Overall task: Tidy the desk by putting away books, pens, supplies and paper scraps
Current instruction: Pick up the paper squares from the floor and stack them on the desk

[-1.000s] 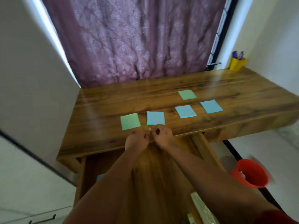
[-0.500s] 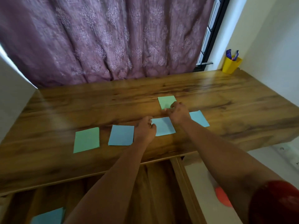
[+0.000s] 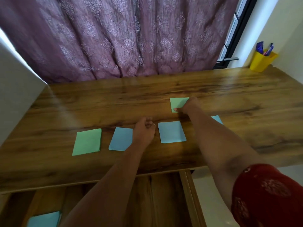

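Note:
Several paper squares lie on the wooden desk (image 3: pixel 164 89). My right hand (image 3: pixel 190 106) rests on the far green square (image 3: pixel 177 103), thumb on its near edge and fingers over its right side. My left hand (image 3: pixel 144 130) is curled into a loose fist on the desk, empty, between a blue square (image 3: pixel 120 139) and another blue square (image 3: pixel 171 131). A green square (image 3: pixel 87 141) lies furthest left. A third blue square (image 3: pixel 217 119) peeks out behind my right forearm.
A yellow pen cup (image 3: pixel 262 60) with pens stands at the desk's far right corner. The open drawer (image 3: pixel 188 199) below the desk edge holds a blue paper (image 3: pixel 44 219). A purple curtain (image 3: pixel 114 38) hangs behind the desk.
My right hand has slid further onto the far green square. The left hand stays curled between the two blue squares. The camera has shifted right and moved closer.

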